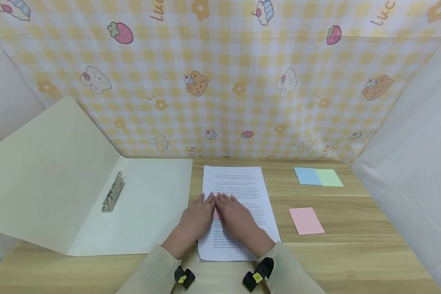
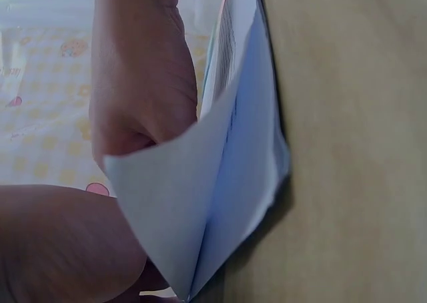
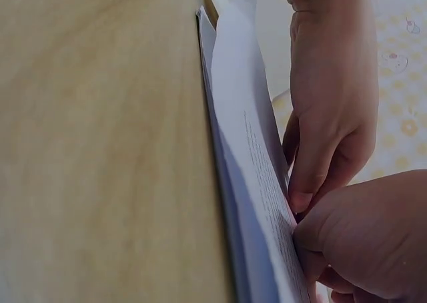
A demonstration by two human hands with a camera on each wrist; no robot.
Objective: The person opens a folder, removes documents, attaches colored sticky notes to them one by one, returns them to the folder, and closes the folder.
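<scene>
Both hands rest on a stack of printed paper sheets (image 1: 253,183), their fingertips meeting near its middle. My left hand (image 1: 197,217) presses the left part with extended fingers. My right hand (image 1: 238,216) lies just beside it, fingers also extended. Between them shows a pink sticky note (image 1: 216,214) on the top sheet, mostly covered by the hands. The left wrist view has a sheet corner (image 2: 163,189) curling up off the stack. From the right wrist, the thumbs appear close together over the printed page (image 3: 260,163).
An open white folder (image 1: 154,204) with a metal clip (image 1: 114,192) stands left of the stack, its cover raised. On the right lie a pink sticky pad (image 1: 306,221), a blue pad (image 1: 308,176) and a green pad (image 1: 329,177). A checkered cloth (image 1: 224,110) hangs behind.
</scene>
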